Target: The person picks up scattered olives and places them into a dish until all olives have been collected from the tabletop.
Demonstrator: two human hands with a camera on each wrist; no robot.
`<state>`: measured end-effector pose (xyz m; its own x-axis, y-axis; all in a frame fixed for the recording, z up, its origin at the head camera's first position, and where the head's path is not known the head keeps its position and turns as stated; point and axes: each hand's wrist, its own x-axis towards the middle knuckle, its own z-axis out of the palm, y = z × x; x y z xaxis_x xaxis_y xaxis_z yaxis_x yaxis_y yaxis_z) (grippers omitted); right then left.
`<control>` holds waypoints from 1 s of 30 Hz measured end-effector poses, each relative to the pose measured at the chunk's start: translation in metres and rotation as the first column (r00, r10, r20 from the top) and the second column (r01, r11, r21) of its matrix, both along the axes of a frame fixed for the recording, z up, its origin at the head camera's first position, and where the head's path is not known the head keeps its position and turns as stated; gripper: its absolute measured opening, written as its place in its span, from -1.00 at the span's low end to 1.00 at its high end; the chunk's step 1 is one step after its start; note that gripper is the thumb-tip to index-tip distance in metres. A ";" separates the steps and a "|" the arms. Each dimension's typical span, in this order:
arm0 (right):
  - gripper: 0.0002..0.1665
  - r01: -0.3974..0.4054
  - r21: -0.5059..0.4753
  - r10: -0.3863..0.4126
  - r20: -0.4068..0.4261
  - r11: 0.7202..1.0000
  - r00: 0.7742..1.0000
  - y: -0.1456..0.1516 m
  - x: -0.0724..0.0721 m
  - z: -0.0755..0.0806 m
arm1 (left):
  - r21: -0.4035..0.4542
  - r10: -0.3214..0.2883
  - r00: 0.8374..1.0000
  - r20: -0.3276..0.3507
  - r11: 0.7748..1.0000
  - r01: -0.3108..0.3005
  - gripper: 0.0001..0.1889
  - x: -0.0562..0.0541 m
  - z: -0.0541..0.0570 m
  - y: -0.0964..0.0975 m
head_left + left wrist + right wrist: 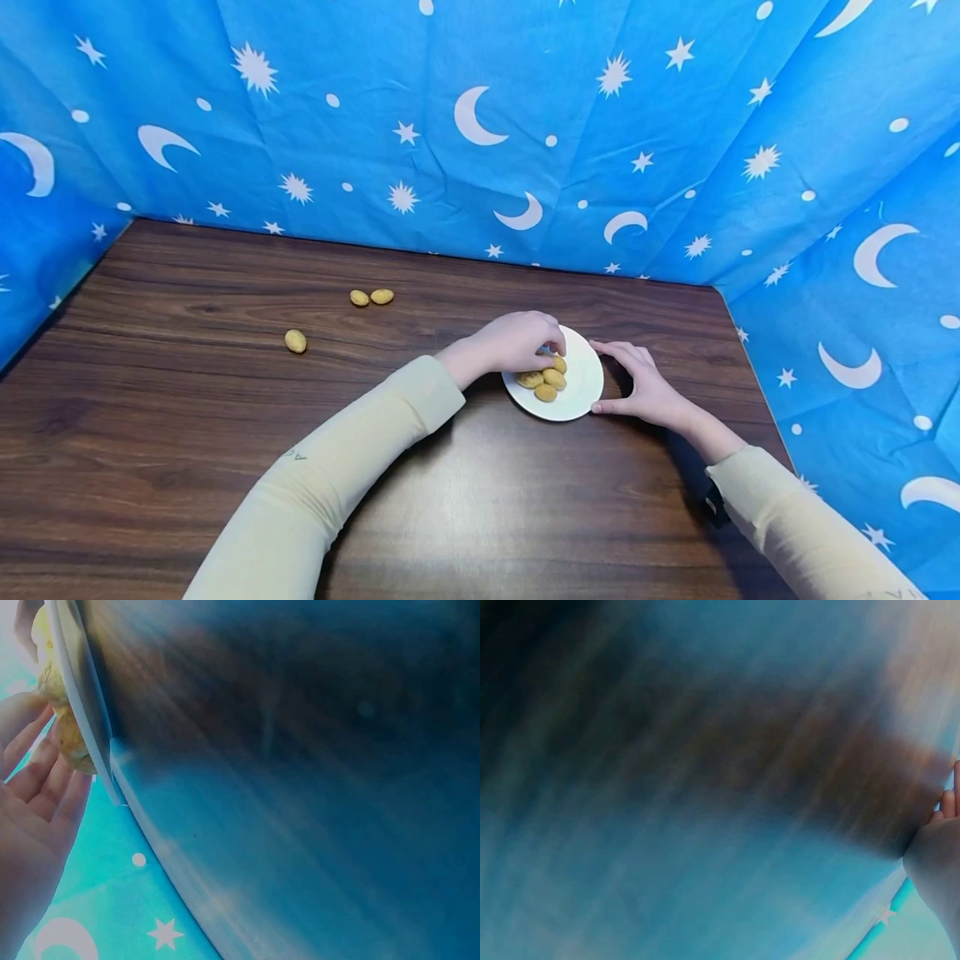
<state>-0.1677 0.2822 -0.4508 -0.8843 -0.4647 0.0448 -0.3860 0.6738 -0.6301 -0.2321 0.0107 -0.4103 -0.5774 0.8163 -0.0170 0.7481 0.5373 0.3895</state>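
Note:
Over the left side of a white plate [581, 392], my left hand [521, 340] bends its fingers down and pinches a small yellow potato [51, 681] in the left wrist view. The fingers hide part of it. Several other potatoes [546, 392] lie together on the plate, close under that hand. My right hand [643, 385] is at the plate's right rim, thumb and index finger spread apart, their tips touching the edge. A gap shows between its palm and the plate. The right wrist view catches only part of this hand, at its right edge.
Two potatoes [382, 297] lie side by side toward the back of the brown wood-grain table [465, 517]. A single potato [296, 341] sits farther left. A blue cloth [360, 150] with white moons and stars hangs behind the table and along its sides.

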 end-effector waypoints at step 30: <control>0.10 0.003 -0.001 -0.003 0.010 1.000 1.000 -0.001 0.000 0.001 | 0.118 0.280 0.960 0.009 0.953 -0.279 -0.82 -0.020 0.008 -0.120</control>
